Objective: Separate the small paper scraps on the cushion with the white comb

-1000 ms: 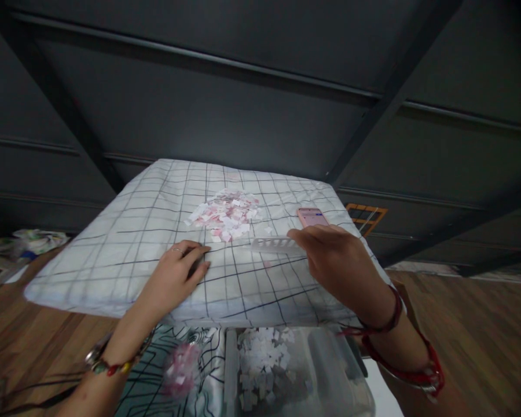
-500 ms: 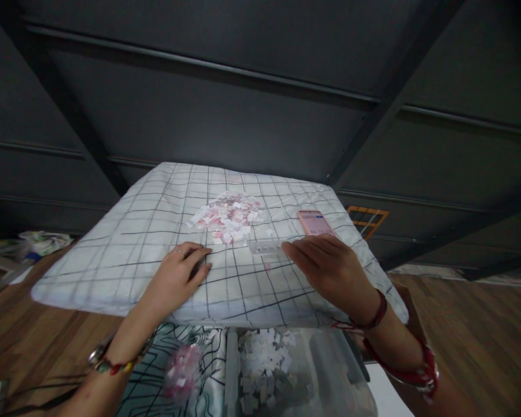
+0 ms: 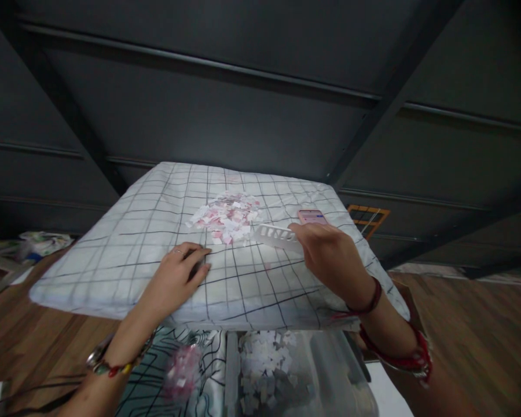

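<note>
One right hand (image 3: 327, 250) is pinching a slotted strip (image 3: 278, 237) in its fingers, just right of the paper scraps (image 3: 226, 215); the left hand (image 3: 180, 273) is resting nearer, fingers loosely parted; keeping the strip low should be avoiding scatter.

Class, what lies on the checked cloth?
A pile of white and pink paper pieces and a phone, partly covered by the right hand. What is beneath the pile and the left hand cannot be seen.

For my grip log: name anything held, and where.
Right hand holds the slotted white strip by its right end; the left hand holds nothing visible.
</note>
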The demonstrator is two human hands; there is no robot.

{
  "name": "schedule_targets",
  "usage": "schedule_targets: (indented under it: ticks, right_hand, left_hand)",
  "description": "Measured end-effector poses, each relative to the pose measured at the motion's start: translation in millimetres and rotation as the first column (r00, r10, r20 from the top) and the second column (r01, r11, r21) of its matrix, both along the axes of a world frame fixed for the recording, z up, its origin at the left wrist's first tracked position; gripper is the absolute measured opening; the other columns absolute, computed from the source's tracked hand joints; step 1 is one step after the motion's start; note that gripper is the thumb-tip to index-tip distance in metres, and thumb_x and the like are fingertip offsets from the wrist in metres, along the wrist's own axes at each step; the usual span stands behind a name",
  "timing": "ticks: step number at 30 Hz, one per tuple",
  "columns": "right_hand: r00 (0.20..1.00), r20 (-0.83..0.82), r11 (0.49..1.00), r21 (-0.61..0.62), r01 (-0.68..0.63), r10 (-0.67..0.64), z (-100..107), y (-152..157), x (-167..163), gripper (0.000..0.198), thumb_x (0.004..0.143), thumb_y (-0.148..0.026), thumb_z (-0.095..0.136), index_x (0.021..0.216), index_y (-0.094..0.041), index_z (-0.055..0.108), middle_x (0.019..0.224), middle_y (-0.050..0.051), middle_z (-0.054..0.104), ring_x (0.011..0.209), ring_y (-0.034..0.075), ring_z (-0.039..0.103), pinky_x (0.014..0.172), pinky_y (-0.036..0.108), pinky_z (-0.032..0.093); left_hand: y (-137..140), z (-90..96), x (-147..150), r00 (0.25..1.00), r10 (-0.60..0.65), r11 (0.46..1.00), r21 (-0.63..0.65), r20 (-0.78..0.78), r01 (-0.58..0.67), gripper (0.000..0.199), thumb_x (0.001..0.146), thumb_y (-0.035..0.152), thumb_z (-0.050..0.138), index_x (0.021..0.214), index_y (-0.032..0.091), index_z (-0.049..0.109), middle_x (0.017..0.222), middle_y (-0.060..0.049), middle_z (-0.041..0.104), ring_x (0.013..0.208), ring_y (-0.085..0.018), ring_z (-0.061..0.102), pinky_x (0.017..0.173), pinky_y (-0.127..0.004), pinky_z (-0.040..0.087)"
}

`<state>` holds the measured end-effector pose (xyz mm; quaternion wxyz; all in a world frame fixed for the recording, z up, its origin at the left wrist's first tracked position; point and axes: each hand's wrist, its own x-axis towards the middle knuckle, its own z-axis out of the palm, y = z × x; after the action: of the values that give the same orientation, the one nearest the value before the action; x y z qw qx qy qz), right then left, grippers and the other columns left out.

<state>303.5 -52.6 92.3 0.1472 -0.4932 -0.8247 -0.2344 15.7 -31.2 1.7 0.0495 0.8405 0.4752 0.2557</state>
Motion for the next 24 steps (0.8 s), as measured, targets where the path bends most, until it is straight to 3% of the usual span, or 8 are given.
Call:
schedule_targets:
  ticks: [4,8,15,20,24]
  right_hand:
    - [0.990,-0.029,0.971,-0.198,0.132,-0.140,12,21,-3,0.030,0.085,-0.009,0.038,0.098,-0.014,0.064,0.088,0.009,0.069,0.079,0.018,0.059,0.065,0.028,0.037]
    - [0.990,-0.012,0.921,-0.368,0.128,-0.142,32,47,-4,0.023,0.082,-0.015,0.043,0.085,-0.016,0.065,0.081,0.008,0.069,0.074,0.018,0.059,0.060,0.028,0.034]
    - [0.998,-0.031,0.902,-0.429,0.043,-0.062,51,54,-7,0.023,0.077,-0.014,0.044,0.079,-0.017,0.067,0.076,0.008,0.069,0.067,0.016,0.056,0.056,0.028,0.031]
    - [0.998,-0.054,0.896,-0.443,-0.010,-0.015,53,39,-8,0.023,0.079,-0.016,0.045,0.082,-0.019,0.067,0.079,0.004,0.069,0.070,0.016,0.056,0.060,0.028,0.032]
    - [0.995,-0.059,0.916,-0.389,-0.099,0.082,49,30,-12,0.018,0.082,-0.017,0.047,0.082,-0.019,0.064,0.079,0.002,0.068,0.071,0.015,0.055,0.064,0.028,0.034]
  left_hand:
    - [0,1.0,1,1.000,-0.001,1.000,-0.006,0.011,0.001,0.036,0.089,0.037,0.041,0.109,0.014,0.061,0.103,-0.011,0.057,0.097,-0.023,0.055,0.089,-0.043,0.047]
    - [0,0.2,0,1.000,0.009,1.000,-0.012,0.011,-0.009,0.036,0.089,0.038,0.041,0.109,0.015,0.061,0.104,-0.010,0.057,0.098,-0.023,0.055,0.089,-0.043,0.047]
    - [-1,0.9,0,1.000,0.010,1.000,-0.022,0.014,-0.010,0.036,0.089,0.038,0.041,0.110,0.016,0.060,0.104,-0.010,0.057,0.097,-0.023,0.055,0.090,-0.043,0.046]
    - [-1,2.6,1,1.000,0.004,1.000,-0.021,0.010,-0.003,0.036,0.090,0.037,0.041,0.109,0.014,0.061,0.104,-0.011,0.056,0.097,-0.024,0.055,0.088,-0.043,0.047]
    - [0,1.6,1,1.000,-0.003,1.000,-0.021,0.010,0.003,0.036,0.090,0.036,0.041,0.110,0.013,0.061,0.103,-0.011,0.056,0.096,-0.024,0.055,0.088,-0.043,0.047]
